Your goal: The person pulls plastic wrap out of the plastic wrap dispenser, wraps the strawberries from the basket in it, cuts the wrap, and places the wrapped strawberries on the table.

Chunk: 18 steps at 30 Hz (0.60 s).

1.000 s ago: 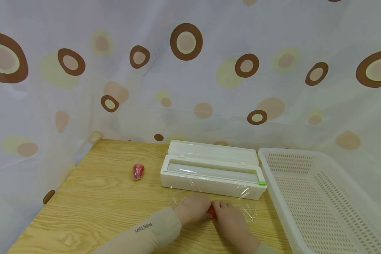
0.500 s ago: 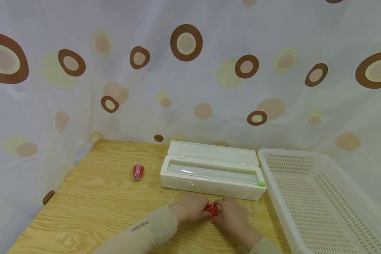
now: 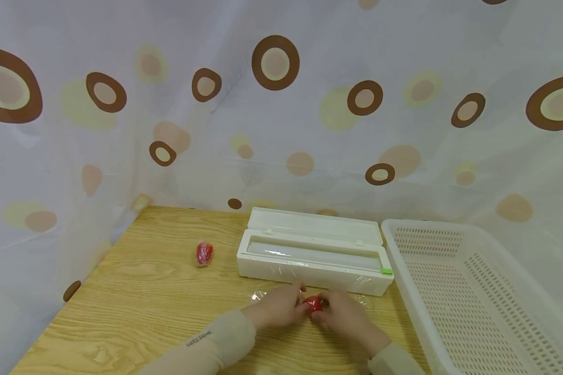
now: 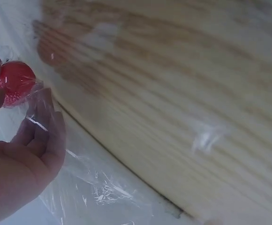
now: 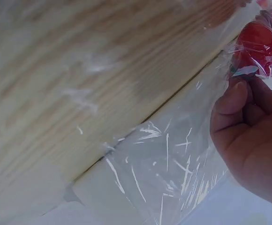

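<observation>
A red strawberry [image 3: 313, 303], partly covered by clear plastic wrap [image 5: 169, 159], is between the two hands close over the table. From its right side the right hand [image 3: 349, 312] grips it; in the right wrist view curled fingers [image 5: 234, 98] meet its greenish end. On the other side the left hand [image 3: 279, 307] holds the wrap, its thumb right at the strawberry. Wrap stretches over the left fingers [image 4: 42, 122] in the left wrist view. Just beyond both hands stands a white wrap dispenser [image 3: 314, 265], lid up, roll inside. Film hangs down its front.
A second red strawberry [image 3: 204, 253], wrapped in film, lies on the wooden table [image 3: 159, 302] at the left. At the right stands a white plastic basket [image 3: 405, 302] with slotted walls. A dotted curtain [image 3: 281, 125] encloses the back and sides.
The strawberry, mostly hidden between the hands at first, now shows more. The left hand has drawn slightly left and the right hand has shifted a little. Dispenser, basket and wrapped strawberry stay put.
</observation>
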Tool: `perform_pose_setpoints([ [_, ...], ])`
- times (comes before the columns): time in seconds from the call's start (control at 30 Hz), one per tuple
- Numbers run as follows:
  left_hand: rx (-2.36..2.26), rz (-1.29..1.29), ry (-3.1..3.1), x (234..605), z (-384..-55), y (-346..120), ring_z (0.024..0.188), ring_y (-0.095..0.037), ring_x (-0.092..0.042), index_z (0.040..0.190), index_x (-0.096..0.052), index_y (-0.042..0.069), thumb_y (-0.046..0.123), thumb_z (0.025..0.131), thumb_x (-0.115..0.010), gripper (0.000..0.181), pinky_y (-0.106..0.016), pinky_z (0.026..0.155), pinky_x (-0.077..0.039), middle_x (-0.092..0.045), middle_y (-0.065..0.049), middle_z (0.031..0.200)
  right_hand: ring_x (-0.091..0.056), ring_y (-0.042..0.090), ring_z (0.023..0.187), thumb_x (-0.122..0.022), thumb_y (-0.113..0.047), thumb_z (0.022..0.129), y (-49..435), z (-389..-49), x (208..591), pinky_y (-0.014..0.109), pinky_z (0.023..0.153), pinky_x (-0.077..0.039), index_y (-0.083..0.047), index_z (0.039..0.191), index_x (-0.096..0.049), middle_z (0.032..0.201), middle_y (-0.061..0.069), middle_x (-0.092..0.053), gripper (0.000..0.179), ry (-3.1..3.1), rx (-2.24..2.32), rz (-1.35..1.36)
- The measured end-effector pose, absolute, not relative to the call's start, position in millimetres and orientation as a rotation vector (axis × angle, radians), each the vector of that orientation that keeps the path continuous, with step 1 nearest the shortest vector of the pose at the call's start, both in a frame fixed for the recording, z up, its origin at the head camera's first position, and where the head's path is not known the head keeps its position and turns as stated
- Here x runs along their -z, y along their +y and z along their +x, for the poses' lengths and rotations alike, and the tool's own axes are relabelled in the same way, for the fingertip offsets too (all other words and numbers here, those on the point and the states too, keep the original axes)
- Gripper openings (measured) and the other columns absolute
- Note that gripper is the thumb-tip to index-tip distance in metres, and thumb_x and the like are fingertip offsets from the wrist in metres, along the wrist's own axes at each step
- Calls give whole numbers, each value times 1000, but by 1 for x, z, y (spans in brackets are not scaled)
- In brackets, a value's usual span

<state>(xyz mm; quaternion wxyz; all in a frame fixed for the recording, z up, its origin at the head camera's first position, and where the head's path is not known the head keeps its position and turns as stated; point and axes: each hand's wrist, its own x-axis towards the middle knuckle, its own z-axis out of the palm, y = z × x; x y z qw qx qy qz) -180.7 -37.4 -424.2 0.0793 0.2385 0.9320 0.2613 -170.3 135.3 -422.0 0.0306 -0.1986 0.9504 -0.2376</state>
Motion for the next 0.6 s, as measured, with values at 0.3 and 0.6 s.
perform_pose_setpoints([
  [0.3, -807, 755, 2833, 424, -182, -40, 69, -6, -49, 94, -57, 11, 23, 93, -55, 13, -22, 65, -44, -58, 3, 79, -50, 7, 70, -71, -24, 81, 137, -172, 423, 23, 59, -42, -13, 103, -59, 83, -4, -59, 27, 2935, 846, -541],
  [0.6, -904, 712, 2898, 425, -178, -39, 64, -7, -49, 113, -53, 4, 15, 94, -49, 22, -22, 62, -45, -54, 3, 73, -49, 9, 73, -61, -29, 89, 135, -173, 416, 27, 66, -43, -16, 96, -65, 85, -4, -60, 15, 2944, 875, -502],
])
